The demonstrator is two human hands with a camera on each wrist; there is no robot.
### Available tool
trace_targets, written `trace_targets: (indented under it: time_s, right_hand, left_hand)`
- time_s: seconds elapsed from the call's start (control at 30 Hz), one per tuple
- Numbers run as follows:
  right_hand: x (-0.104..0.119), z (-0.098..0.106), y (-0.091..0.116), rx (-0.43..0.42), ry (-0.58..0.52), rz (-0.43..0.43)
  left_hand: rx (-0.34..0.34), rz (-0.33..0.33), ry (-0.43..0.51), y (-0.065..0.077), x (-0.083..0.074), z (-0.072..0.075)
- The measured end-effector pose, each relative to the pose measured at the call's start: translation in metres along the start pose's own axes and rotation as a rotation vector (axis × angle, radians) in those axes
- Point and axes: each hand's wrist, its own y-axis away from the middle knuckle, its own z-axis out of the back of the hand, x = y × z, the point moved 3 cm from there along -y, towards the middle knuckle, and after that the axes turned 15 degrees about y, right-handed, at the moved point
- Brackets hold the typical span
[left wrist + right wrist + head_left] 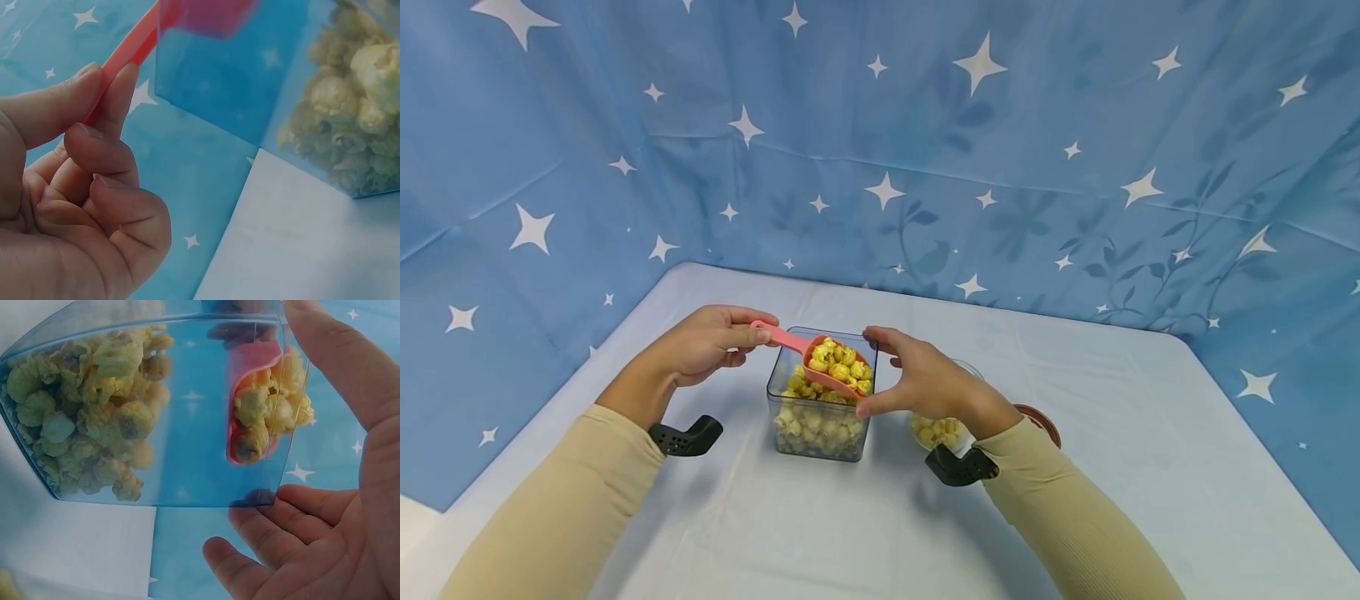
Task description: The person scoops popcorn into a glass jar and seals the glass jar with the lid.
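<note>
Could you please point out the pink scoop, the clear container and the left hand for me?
Pink scoop (793,340): head view, on its handle.
Clear container (194,419): right wrist view, on a bare part of its wall.
Left hand (81,194): left wrist view, on the hand's middle.

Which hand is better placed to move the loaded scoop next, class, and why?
Probably the left hand: its thumb and fingers pinch the pink scoop by its handle, while the right hand holds the clear container at its side.

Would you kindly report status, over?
Left hand pinches pink plastic scoop of yellow popcorn partly inside clear square plastic container. Right hand holds container. No obstruction visible.
</note>
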Motion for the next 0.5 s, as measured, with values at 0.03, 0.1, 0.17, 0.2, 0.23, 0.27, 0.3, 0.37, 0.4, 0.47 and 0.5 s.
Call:
trace_targets:
  time_s: [0.03, 0.1, 0.17, 0.2, 0.23, 0.27, 0.3, 0.37, 0.4, 0.47, 0.5]
  right_hand:
    - [0.0, 0.0, 0.0, 0.003, -0.001, -0.003]
    - [0.0, 0.0, 0.0, 0.006, -0.005, -0.01]
    - [0.0, 0.0, 0.0, 0.006, -0.004, -0.012]
    - [0.0, 0.0, 0.001, 0.005, -0.003, -0.013]
    - [0.0, 0.0, 0.001, 0.003, -0.001, -0.011]
    - [0.001, 0.0, 0.001, 0.002, -0.001, -0.01]
    - [0.001, 0.0, 0.001, 0.001, -0.001, -0.011]
    - [0.001, 0.001, 0.002, -0.003, 0.005, -0.012]
    - [0.0, 0.002, 0.002, -0.009, 0.01, -0.013]
    - [-0.001, 0.004, 0.004, -0.025, 0.024, -0.016]
    - [-0.002, 0.006, 0.005, -0.034, 0.036, -0.02]
  left_hand:
    - [-0.002, -0.001, 0.001, 0.0, 0.0, 0.001]
    - [-0.01, -0.005, 0.006, 0.001, 0.0, 0.003]
    - [-0.013, -0.011, 0.011, 0.002, -0.001, 0.005]
    - [-0.012, -0.015, 0.015, 0.002, -0.002, 0.006]
    - [-0.012, -0.02, 0.018, 0.003, -0.003, 0.007]
    - [-0.013, -0.025, 0.019, 0.004, -0.004, 0.008]
    - [-0.012, -0.031, 0.018, 0.005, -0.006, 0.01]
    - [-0.015, -0.042, 0.019, 0.007, -0.009, 0.012]
    - [-0.019, -0.047, 0.018, 0.008, -0.011, 0.013]
    - [-0.025, -0.057, 0.01, 0.009, -0.015, 0.015]
    - [-0.029, -0.06, 0.008, 0.009, -0.017, 0.015]
